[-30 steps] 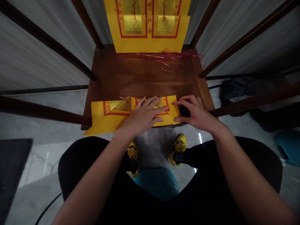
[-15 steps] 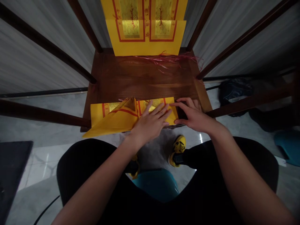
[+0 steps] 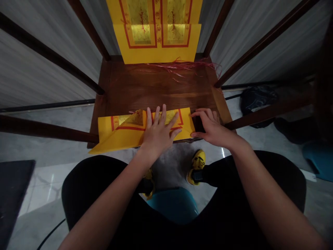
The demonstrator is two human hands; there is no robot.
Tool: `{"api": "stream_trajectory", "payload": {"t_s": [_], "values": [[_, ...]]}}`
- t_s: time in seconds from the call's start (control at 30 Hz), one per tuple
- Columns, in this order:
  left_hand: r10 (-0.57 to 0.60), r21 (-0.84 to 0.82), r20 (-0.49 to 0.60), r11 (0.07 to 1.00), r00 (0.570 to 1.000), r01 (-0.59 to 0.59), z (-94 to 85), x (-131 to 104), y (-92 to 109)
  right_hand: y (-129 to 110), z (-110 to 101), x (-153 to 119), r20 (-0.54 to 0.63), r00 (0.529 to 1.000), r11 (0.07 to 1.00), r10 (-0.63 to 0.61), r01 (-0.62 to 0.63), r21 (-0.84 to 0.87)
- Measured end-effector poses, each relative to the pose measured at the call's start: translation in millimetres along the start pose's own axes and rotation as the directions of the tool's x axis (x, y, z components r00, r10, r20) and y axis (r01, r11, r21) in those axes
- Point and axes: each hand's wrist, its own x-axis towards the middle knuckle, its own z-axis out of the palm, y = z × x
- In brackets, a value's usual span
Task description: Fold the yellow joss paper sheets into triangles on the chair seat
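A folded sheet of yellow joss paper (image 3: 122,139), with red borders and gold patches, lies along the near edge of a brown wooden seat (image 3: 156,88). Its left corner juts out past that edge. Flat on the middle of the sheet rests my left hand (image 3: 158,130), fingers spread. My right hand (image 3: 212,126) is curved at the sheet's right end, thumb and index fingertip at its edge and apart from each other. Toward the back, more yellow joss paper (image 3: 161,55) stands propped up, its lower edge on the seat.
Loose pinkish-red strands (image 3: 179,67) lie before the propped paper. Dark wooden bars (image 3: 91,31) rise along both sides of the seat. Below are a teal stool (image 3: 173,205) and a yellow shoe (image 3: 199,159). A dark bag (image 3: 257,102) sits on the floor at right.
My left hand has moved left, away from my right hand, to the middle of the sheet, and the raised fold there looks flatter. My right hand stays at the right end.
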Motion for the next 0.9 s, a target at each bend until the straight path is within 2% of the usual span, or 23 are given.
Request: {"api": "stream_trajectory", "payload": {"t_s": [0.1,0.27,0.4,0.53,0.63,0.73,0.8,0.9], "values": [[-0.007,0.0,0.016,1.0,1.0,0.007,-3.8,-3.8,3.5,-3.0,2.0,0.1,-0.027,0.999,0.999,0.017,-0.018,-0.039],[-0.035,-0.154,-0.087,0.988,0.996,0.022,-4.3,-6.5,15.0,-9.7,4.7,-2.7,-0.022,0.998,0.99,0.054,-0.056,-0.128],[-0.102,-0.297,-0.084,0.952,0.991,0.073,-3.7,0.4,18.8,-11.9,3.0,-4.7,-0.047,0.998,0.984,-0.051,0.042,-0.173],[-0.077,-0.349,-0.02,0.935,0.997,0.066,-4.6,9.6,18.5,-21.5,2.5,-1.5,-0.105,0.986,0.976,-0.131,0.11,-0.186],[-0.009,-0.373,0.003,0.928,1.0,0.009,-7.8,10.8,14.8,-30.1,5.3,3.1,-0.187,0.976,0.982,-0.108,0.075,-0.174],[0.112,-0.359,-0.062,0.925,0.992,-0.127,-15.5,3.0,4.8,-35.6,8.5,6.7,-0.337,0.939,0.981,-0.076,0.009,-0.194],[0.159,-0.361,-0.145,0.91,0.977,-0.202,-24.2,-6.1,-5.9,-39.9,10.7,8.0,-0.387,0.914,0.979,-0.122,0.047,-0.199],[0.171,-0.424,-0.238,0.868,0.956,-0.261,-42.5,-20.4,-28.2,-51.9,17.1,8.1,-0.385,0.884,0.953,-0.264,0.179,-0.243]]}}
